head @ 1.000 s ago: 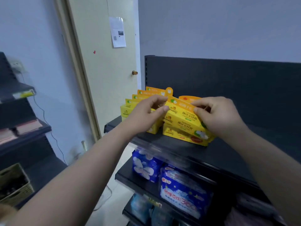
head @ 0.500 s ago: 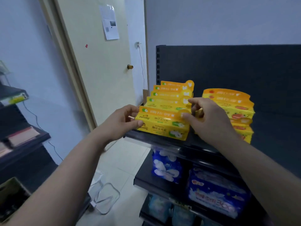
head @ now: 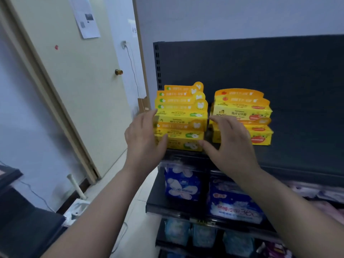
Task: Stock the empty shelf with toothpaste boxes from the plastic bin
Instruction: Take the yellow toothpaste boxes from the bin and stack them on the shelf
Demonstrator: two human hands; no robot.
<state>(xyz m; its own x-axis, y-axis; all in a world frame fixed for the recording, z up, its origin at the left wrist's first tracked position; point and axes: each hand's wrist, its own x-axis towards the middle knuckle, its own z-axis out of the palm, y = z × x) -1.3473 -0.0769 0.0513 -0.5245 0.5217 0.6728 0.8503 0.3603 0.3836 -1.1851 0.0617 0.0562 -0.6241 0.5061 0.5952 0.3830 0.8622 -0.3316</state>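
Plainly, the largest thing in view was the dark shelving unit (head: 260, 71), whose back panel rose behind the apple stack (head: 181, 116), a block of yellow toothpaste boxes with green-apple prints. Left of that stack stood a pale door (head: 74, 90). The top shelf (head: 301, 157) ran under the stack and well away to its right, and most of that run was bare. Below the stack, a lower shelf carried blue packs (head: 182, 185).

The apple stack sat at the shelf's left end, near the front edge, at least two boxes high, with more rows standing behind it. Just to its right, with a narrow gap between, sat the strawberry stack (head: 247, 112), also about two high and squared up.

The left hand (head: 143, 138) lay against the apple stack's left end, fingers straight and spread upward, the thumb across the front of the lowest box. The right hand (head: 229, 140) bracketed the stack's right end, fingers extended into the gap and the thumb at the lowest box's front corner. Neither hand was curled round a box; both were apart and flat, and seemed to be squaring the stack. Motion blur on the left fingers hid exactly how firmly they touched.

By my reading, the stocking was under way but far from finished: two groups placed, a long stretch right of the apple stack unfilled. The plastic bin was not in view, so how many boxes were left could not be told.
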